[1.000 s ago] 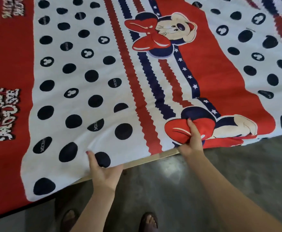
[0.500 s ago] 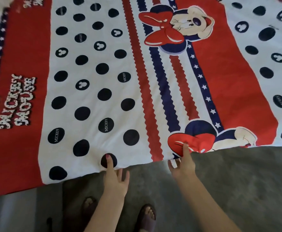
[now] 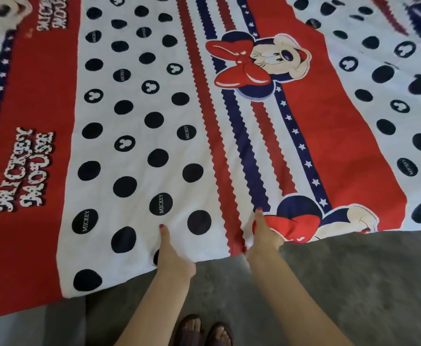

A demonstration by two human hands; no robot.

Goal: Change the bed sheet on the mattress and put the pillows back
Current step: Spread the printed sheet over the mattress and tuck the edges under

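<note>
A red, white and navy cartoon-mouse bed sheet point(image 3: 134, 136) with black dots and zigzag stripes lies spread over the bed and fills most of the view. My left hand point(image 3: 173, 258) grips its near hem in the dotted white band, thumb on top, fingers tucked under the cloth. My right hand point(image 3: 264, 236) grips the same hem a little to the right, at the red bow print, thumb laid on top. The mattress is hidden under the sheet. No pillows are in view.
The grey concrete floor point(image 3: 354, 283) runs along the near side of the bed. My two sandalled feet point(image 3: 204, 330) stand just below the sheet's edge, between my forearms.
The sheet's near edge has come down and forward, covering the pale mattress edge that showed one second ago. Both hands went from fingertips on the hem to gripping it.
</note>
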